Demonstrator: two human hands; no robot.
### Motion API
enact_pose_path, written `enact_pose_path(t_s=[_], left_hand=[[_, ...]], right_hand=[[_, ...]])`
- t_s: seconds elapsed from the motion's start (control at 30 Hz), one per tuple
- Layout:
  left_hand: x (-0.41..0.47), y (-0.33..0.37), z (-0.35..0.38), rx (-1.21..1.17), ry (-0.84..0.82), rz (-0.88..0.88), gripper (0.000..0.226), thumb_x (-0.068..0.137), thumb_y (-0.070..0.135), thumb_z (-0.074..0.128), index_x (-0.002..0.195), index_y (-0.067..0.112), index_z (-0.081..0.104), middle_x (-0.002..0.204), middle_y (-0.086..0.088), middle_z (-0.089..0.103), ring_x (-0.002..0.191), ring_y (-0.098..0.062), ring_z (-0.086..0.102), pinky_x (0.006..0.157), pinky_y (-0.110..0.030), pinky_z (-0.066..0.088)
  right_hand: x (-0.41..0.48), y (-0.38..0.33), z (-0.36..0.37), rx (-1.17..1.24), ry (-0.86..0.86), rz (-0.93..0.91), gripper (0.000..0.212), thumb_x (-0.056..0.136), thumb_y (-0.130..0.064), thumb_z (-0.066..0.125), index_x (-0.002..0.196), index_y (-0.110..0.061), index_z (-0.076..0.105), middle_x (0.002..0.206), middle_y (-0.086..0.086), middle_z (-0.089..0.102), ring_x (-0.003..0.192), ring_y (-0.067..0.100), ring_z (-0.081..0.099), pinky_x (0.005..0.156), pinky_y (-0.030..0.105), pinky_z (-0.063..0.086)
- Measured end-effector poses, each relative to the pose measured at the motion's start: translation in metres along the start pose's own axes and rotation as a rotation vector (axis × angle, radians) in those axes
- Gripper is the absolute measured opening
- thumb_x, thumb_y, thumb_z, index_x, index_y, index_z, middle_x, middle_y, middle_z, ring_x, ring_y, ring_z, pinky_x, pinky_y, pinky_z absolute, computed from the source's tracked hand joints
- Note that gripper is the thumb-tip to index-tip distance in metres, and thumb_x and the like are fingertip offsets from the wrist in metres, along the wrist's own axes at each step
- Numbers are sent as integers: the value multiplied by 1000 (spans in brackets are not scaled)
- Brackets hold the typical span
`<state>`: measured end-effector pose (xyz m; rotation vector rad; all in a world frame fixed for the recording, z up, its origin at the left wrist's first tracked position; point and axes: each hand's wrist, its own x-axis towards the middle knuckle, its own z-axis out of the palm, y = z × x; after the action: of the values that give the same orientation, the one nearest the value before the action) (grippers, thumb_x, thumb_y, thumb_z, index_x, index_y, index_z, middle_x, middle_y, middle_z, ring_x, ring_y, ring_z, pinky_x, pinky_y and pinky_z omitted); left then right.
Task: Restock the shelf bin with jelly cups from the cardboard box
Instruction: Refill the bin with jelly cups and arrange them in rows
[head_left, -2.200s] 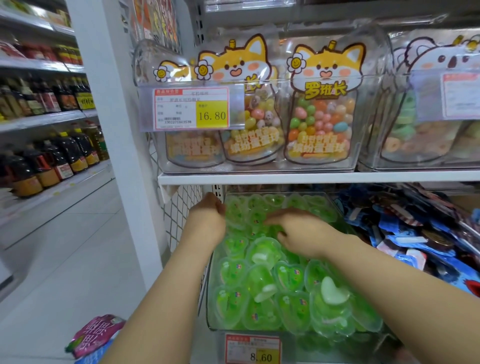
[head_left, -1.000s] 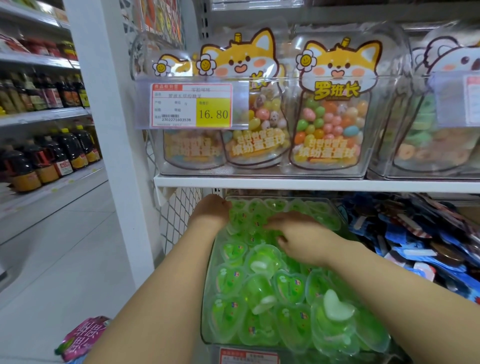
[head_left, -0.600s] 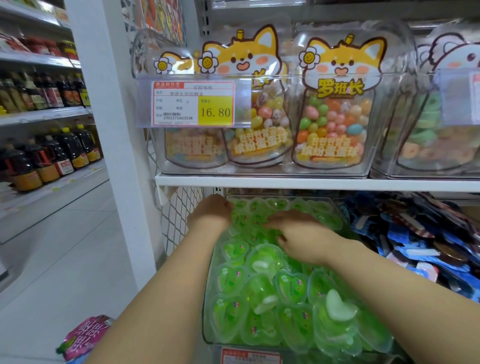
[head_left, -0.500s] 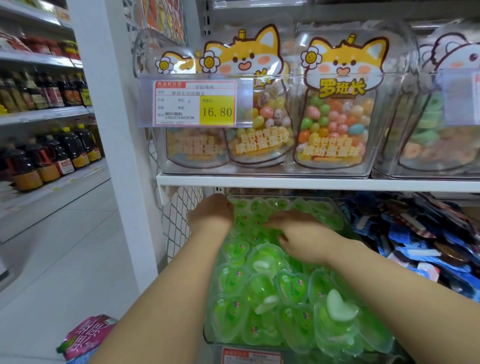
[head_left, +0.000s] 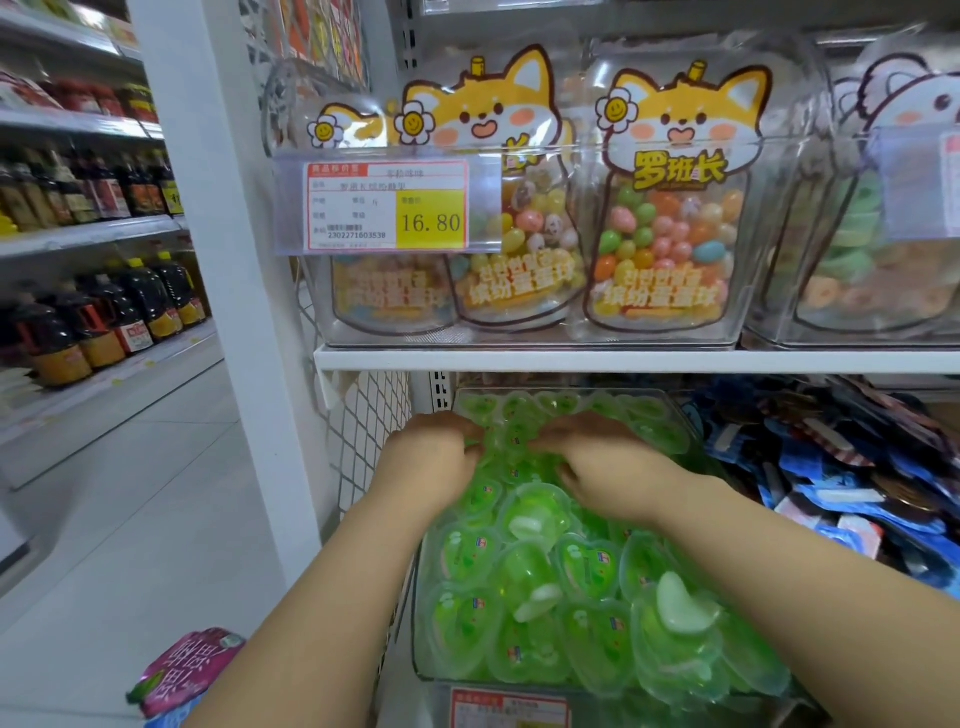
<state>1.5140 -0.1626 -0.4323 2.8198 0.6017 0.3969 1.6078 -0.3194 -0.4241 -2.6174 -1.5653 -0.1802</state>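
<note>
Left hand (head_left: 431, 457) and right hand (head_left: 608, 467) apart, palms down on green cups (head_left: 524, 571) heaped in bin (head_left: 422, 613), grip unclear

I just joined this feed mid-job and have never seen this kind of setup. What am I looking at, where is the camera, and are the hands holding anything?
There is no machine: a person works bare-handed, and the single camera sits on their head, looking forward and down. The left hand and right hand rest on green heart-shaped jelly cups piled in a clear shelf bin. Both hands press into the pile; whether either grips a cup cannot be told. Above are jars of coloured candy balls behind a 16.80 price tag. Blue packets lie to the right. The cardboard box is out of view.
</note>
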Motion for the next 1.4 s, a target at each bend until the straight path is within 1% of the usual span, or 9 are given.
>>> enact_pose_path(t_s=[0.2,0.37,0.5,0.6,0.8,1.03,1.23,1.33,1.4], left_hand=[[-5,-3,-3,107,-9,63,38,95,33,52,132,33,51,139,6,48,126,-19,43,103,-30,36],[-5,1,-2,144,30,89,43,91,33,57,133,36,48,139,7,45,127,-18,41,102,-29,34],[-6,2,2,142,53,84,47,86,33,63,130,34,49,132,4,46,123,-20,43,99,-30,35],[-6,3,5,163,86,99,50,82,33,67,128,31,48,127,2,46,119,-21,45,96,-31,38],[-5,7,8,198,107,116,55,78,36,70,127,26,46,126,0,44,117,-22,46,95,-34,41],[-5,5,9,202,129,127,54,79,36,69,127,27,45,126,0,43,118,-22,45,94,-32,40],[-9,6,1,161,106,143,54,79,38,71,126,27,47,127,1,43,119,-22,45,96,-35,40],[-15,8,-11,89,88,162,46,80,38,70,120,28,51,126,2,45,119,-21,44,99,-36,39],[-21,11,-20,37,37,183,37,81,37,69,115,30,55,123,2,48,118,-20,45,100,-37,38]], right_hand=[[3,0,3,-11,11,0,52,89,-10,49,137,-29,46,141,2,45,126,24,43,106,33,35],[6,0,-2,-94,8,-33,50,90,-30,60,137,-29,44,140,0,43,129,22,38,109,32,29],[9,-1,-4,-145,14,-66,55,87,-29,63,138,-28,41,142,-1,39,132,21,33,109,31,22],[11,-1,-2,-193,22,-87,57,86,-26,63,138,-25,39,141,0,38,132,21,33,107,29,21],[16,-3,-3,-265,29,-122,61,85,-26,64,138,-21,35,141,3,36,130,23,35,106,31,23],[17,1,-1,-285,33,-152,58,86,-32,62,137,-23,35,140,1,36,129,22,34,107,32,22],[15,3,2,-273,59,-153,57,87,-35,59,139,-25,36,139,0,39,129,21,34,108,31,19],[14,4,2,-268,64,-142,57,88,-37,58,139,-24,36,140,1,41,130,22,34,109,34,18],[15,3,2,-277,63,-135,57,89,-38,56,140,-23,35,140,1,41,130,22,35,110,34,19]])
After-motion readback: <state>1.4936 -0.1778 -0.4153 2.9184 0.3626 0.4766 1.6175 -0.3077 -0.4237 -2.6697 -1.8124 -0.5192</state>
